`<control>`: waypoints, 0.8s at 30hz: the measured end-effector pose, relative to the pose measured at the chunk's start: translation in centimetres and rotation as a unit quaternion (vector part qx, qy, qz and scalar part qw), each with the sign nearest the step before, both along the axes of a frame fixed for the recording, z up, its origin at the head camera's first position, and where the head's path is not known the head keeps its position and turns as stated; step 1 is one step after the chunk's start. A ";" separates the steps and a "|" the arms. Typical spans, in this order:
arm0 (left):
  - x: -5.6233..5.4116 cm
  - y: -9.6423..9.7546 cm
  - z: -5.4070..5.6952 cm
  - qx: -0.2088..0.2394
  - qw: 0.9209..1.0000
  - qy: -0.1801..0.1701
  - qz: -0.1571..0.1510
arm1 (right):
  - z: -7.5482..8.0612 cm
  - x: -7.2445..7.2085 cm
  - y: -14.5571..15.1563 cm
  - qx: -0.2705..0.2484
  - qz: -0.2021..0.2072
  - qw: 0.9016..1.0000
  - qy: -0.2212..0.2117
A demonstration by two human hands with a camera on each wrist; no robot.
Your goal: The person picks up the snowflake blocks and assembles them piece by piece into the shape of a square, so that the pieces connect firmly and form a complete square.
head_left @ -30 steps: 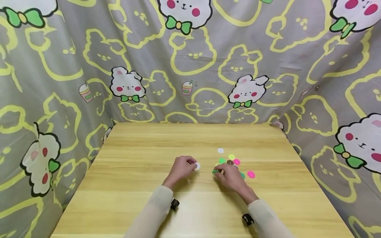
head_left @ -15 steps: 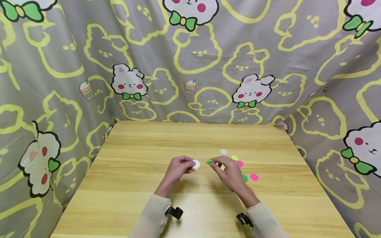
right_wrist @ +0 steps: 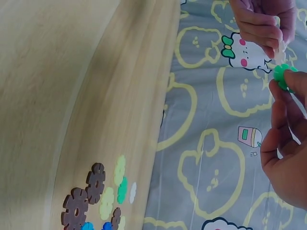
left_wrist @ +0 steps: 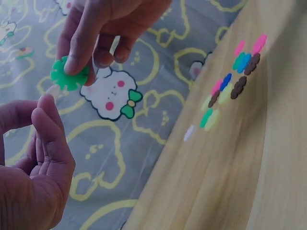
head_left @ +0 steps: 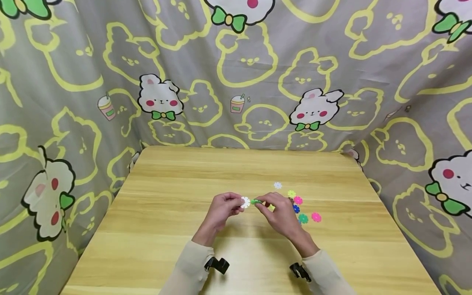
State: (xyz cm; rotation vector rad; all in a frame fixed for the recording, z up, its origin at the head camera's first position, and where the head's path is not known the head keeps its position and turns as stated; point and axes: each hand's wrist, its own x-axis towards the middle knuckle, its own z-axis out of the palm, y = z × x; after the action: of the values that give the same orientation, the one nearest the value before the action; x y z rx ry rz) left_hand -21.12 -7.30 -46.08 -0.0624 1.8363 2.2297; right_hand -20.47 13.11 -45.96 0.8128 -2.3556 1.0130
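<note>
A person's right hand pinches a green disc between thumb and finger and brings it to the rim of a white disc, which the left hand grips in a similar pinch. A second ago the green disc was beside the loose pieces; now the two discs meet, or very nearly meet, edge to edge above the surface. The work appears to have passed from picking up to lining up, though whether the rims interlock cannot be told.

Both pieces look like thin, stiff plastic, round with notched, petal-like rims; the white one reads slightly milky from the right wrist. Just beyond the right hand, more of the kind lie flat in the surface's right half: a blue disc, a teal disc, brown discs with holed centers, and a pink disc nearest the right edge. A spare white disc lies closest to the far edge.

The surface shows smooth, pale wood grain and rounded far corners. Past its edges hangs a soft gray curtain, loosely folded and printed with yellow outlines and white, bow-tied animals.
</note>
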 end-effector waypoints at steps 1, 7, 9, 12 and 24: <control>0.0 0.0 0.0 0.000 1.000 -0.001 0.001 | 0.0 0.0 0.0 0.001 0.001 1.000 -0.002; 0.2 0.1 0.0 0.007 1.000 -0.005 0.004 | -0.2 0.2 -0.1 0.005 0.007 1.000 0.004; 0.2 0.1 0.0 0.009 1.000 -0.005 0.001 | -0.2 0.2 -0.1 0.008 0.009 1.000 0.011; 0.3 0.2 0.0 0.007 1.000 -0.007 -0.001 | -0.2 0.3 -0.2 0.011 0.014 1.000 0.022; 0.7 0.5 -0.2 -0.010 1.000 -0.005 0.004 | -0.5 0.2 -0.3 0.015 0.014 0.995 0.095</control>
State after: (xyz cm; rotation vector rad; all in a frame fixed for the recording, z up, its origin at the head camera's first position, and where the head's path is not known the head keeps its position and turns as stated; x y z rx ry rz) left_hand -20.44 -6.81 -46.25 -0.0846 1.8562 2.2129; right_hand -20.22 12.79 -46.49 0.9139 -2.2082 0.8717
